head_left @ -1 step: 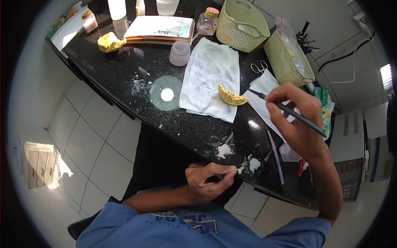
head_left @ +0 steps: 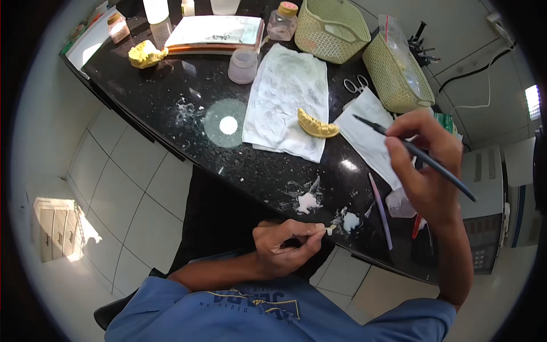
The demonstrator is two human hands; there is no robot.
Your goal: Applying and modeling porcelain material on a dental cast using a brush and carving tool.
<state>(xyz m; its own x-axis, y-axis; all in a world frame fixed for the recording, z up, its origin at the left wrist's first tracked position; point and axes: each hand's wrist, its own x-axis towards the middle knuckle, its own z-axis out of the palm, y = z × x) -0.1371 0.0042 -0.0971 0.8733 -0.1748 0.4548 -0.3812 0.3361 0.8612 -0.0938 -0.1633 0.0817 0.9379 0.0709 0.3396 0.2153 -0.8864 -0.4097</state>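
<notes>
My left hand (head_left: 289, 245) is at the near edge of the black counter (head_left: 228, 158), thumb and forefinger pinching a small ivory piece (head_left: 330, 230) that looks like a dental crown. My right hand (head_left: 424, 162) is raised on the right, holding a slim dark brush (head_left: 436, 165) like a pen. Its pointed tip hovers over a folded white cloth (head_left: 364, 117), touching nothing. A white powder heap (head_left: 307, 202) and a wetter white heap (head_left: 350, 221) lie close to my left hand. A yellow dental cast (head_left: 316, 126) rests on the edge of a larger white towel (head_left: 285, 97).
A purple stick tool (head_left: 380, 211) lies beside my right forearm. Scissors (head_left: 356, 84) and two woven baskets (head_left: 330, 34) stand farther back. A glass jar (head_left: 243, 65), a notepad (head_left: 213, 31) and another yellow cast (head_left: 147, 55) are at the far left.
My right hand has moved right with the brush, its tip away from the dental cast. My left hand keeps its pinch on the small piece. The whole view has shifted slightly.
</notes>
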